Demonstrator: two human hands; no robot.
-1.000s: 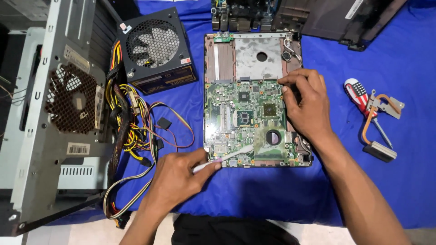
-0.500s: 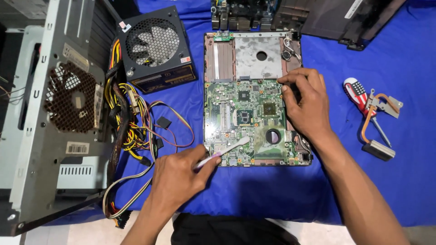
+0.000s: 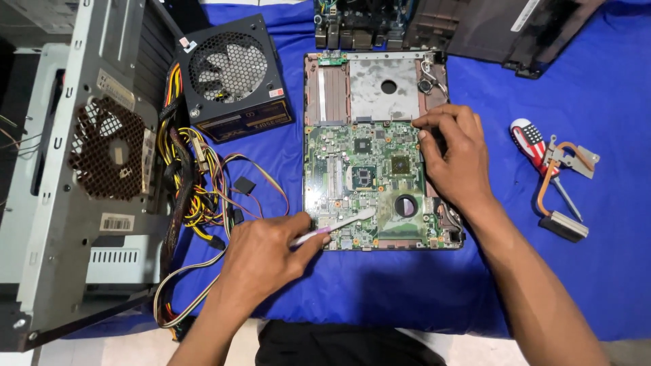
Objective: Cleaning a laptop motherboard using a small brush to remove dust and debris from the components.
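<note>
L hand (image 3: 261, 261) brushing laptop board (image 3: 366, 183) w/ toothbrush (image 3: 336, 227), R hand (image 3: 454, 159) steadying

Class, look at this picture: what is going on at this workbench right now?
A person is working on a green circuit board that sits in an opened laptop base on a blue cloth. The left hand holds a small brush, its tip on the board's lower edge. The right hand rests on the board's right side. A power supply, a computer case and a screwdriver lie nearby.
</note>
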